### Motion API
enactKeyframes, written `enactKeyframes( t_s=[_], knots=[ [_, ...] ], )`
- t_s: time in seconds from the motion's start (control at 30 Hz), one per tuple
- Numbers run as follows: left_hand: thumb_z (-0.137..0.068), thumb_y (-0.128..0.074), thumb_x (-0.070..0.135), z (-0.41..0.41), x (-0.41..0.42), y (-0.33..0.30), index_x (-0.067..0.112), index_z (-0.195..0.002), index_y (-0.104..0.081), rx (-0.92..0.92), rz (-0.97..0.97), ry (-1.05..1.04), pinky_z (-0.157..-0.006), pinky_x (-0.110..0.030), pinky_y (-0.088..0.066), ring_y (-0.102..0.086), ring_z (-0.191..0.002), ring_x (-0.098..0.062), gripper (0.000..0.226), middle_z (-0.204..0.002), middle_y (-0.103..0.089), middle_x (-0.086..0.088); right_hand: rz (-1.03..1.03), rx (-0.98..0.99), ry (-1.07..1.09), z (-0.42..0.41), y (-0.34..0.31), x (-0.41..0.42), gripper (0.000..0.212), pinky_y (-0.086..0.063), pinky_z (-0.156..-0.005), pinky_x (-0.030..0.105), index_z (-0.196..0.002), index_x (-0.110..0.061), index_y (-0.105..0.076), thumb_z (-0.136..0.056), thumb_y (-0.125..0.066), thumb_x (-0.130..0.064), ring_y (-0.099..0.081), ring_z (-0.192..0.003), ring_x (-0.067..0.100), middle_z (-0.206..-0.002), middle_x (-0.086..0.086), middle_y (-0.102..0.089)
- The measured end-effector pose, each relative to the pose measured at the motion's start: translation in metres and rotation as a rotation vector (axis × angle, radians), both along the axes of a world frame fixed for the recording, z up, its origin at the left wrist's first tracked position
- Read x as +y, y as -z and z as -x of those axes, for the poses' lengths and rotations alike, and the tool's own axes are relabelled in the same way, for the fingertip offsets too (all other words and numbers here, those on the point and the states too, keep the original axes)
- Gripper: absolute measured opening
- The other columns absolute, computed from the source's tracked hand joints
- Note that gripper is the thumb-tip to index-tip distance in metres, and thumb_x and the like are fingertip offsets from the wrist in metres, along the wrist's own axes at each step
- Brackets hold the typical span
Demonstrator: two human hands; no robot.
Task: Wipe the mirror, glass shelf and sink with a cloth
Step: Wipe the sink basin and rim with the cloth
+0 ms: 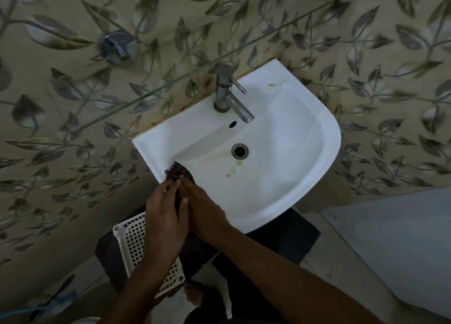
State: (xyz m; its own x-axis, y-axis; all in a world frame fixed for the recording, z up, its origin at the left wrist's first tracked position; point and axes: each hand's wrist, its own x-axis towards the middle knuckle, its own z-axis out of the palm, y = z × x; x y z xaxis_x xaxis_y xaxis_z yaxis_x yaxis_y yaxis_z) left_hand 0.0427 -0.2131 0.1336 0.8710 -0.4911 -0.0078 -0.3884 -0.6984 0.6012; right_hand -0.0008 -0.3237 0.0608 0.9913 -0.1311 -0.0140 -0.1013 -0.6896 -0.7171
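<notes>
2 bare forearms come in from the near edge, with no sleeve, watch or ring showing on either. The left hand and right hand are both uncovered — no gloves. The fingernails that show are short and pale. Lower down, near the floor, dark clothing covers the legs — black or very dark, its cut lost in the dim light. A bare foot shows beneath it.
</notes>
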Motion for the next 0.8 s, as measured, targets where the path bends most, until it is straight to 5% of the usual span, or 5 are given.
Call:
enactKeyframes(
  t_s=[0.17, 0.33, 0.47, 0.63, 0.8],
  knots=[
    [-0.098, -0.041, 0.040, 0.007, -0.053, 0.017, 0.014, -0.147, -0.045, -0.037, -0.202, 0.301, -0.114, -0.051, -0.036, -0.038, -0.141, -0.033, 0.055, -0.159, -0.034, -0.011, 0.291, 0.089, 0.034, 0.107, -0.012, -0.062, 0.055, -0.045, -0.106, 0.039, -0.147, -0.014, -0.042, -0.095, -0.053, -0.026, -0.053, -0.128, 0.023, -0.147, 0.006, -0.050],
    [-0.099, -0.049, 0.037, 0.035, -0.100, 0.027, 0.012, -0.145, -0.047, 0.030, -0.249, 0.453, -0.109, -0.047, -0.039, -0.047, -0.134, -0.033, 0.052, -0.150, -0.048, -0.012, 0.445, 0.119, 0.145, 0.133, -0.019, -0.172, 0.051, -0.051, -0.094, 0.036, -0.133, -0.011, -0.056, -0.083, -0.066, -0.020, -0.063, -0.106, 0.026, -0.128, 0.010, -0.063],
    [-0.100, -0.048, 0.035, 0.046, -0.115, 0.025, 0.015, -0.142, -0.049, 0.141, -0.191, 0.472, -0.108, -0.039, -0.037, -0.048, -0.130, -0.026, 0.046, -0.141, -0.054, -0.004, 0.529, 0.173, 0.329, 0.135, -0.011, -0.216, 0.052, -0.044, -0.099, 0.039, -0.128, -0.004, -0.060, -0.078, -0.069, -0.013, -0.062, -0.109, 0.035, -0.127, 0.015, -0.063],
    [-0.099, -0.039, 0.043, 0.054, -0.122, 0.030, 0.019, -0.137, -0.053, 0.286, -0.109, 0.341, -0.106, -0.032, -0.035, -0.049, -0.127, -0.022, 0.046, -0.138, -0.056, -0.002, 0.343, 0.165, 0.321, 0.138, -0.020, -0.132, 0.040, -0.040, -0.102, 0.041, -0.126, -0.028, -0.058, -0.087, -0.055, -0.022, -0.048, -0.125, 0.022, -0.134, -0.003, -0.054],
    [-0.100, -0.050, 0.030, 0.062, -0.141, 0.031, 0.023, -0.137, -0.053, 0.340, -0.054, 0.328, -0.105, -0.023, -0.028, -0.044, -0.130, -0.016, 0.037, -0.140, -0.054, 0.003, 0.355, 0.023, 0.304, 0.152, -0.002, -0.175, 0.046, -0.038, -0.114, 0.041, -0.137, -0.013, -0.056, -0.091, -0.055, -0.020, -0.049, -0.133, 0.022, -0.142, 0.004, -0.055]
  ],
)
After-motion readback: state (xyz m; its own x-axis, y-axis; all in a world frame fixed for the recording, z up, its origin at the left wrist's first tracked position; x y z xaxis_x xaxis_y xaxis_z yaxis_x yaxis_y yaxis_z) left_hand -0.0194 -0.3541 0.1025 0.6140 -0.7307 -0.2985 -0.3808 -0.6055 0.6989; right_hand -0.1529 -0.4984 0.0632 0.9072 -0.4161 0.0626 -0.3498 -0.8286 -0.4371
